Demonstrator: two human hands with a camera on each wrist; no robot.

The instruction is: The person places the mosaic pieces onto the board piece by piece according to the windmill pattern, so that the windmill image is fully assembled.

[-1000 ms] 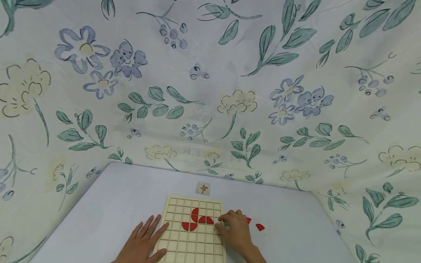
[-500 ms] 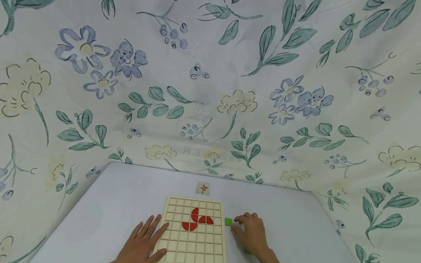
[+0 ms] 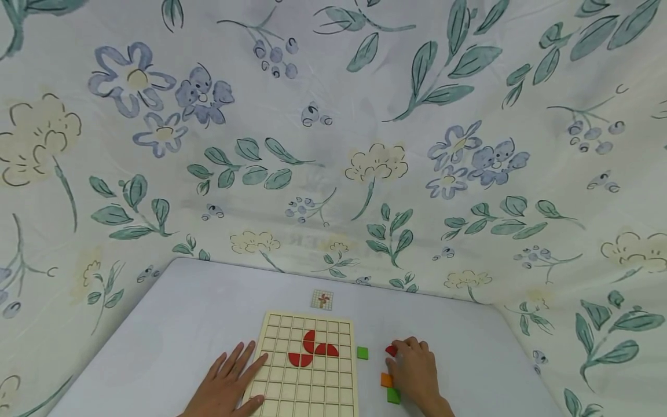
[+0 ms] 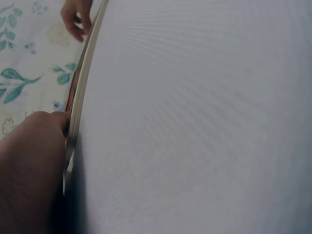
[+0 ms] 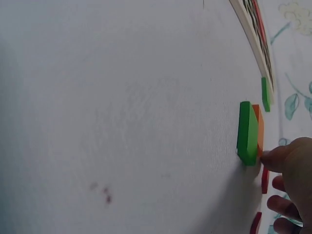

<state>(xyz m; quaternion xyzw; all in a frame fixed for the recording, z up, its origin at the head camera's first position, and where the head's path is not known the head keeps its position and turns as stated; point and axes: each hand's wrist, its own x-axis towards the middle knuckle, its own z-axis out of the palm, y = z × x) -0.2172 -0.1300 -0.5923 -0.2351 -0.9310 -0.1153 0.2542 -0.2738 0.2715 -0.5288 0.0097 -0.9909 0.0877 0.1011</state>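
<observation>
A cream gridded board (image 3: 283,391) lies on the white table, with red quarter-circle pieces (image 3: 300,359) set in its squares as curved shapes. My left hand (image 3: 221,379) rests with spread fingers on the board's left edge. To the board's right, my right hand (image 3: 417,370) is low over loose pieces, its index fingertip at a red quarter-circle piece (image 3: 391,350) and its thumb apart below it. In the right wrist view that red piece (image 5: 264,180) lies on the table beside the fingers. An orange square piece (image 3: 386,380) and a green square piece (image 3: 393,395) lie by the thumb.
Another green square (image 3: 362,353) lies just off the board's right edge. A small pattern card (image 3: 322,299) lies beyond the board. A second red piece (image 5: 256,223) lies near the right hand. Floral cloth (image 3: 333,174) hangs behind the table (image 3: 208,301).
My right hand has drawn away from the board's edge to the right, leaving a green square on the table there. Orange and green squares have come into sight. My left hand stays put.
</observation>
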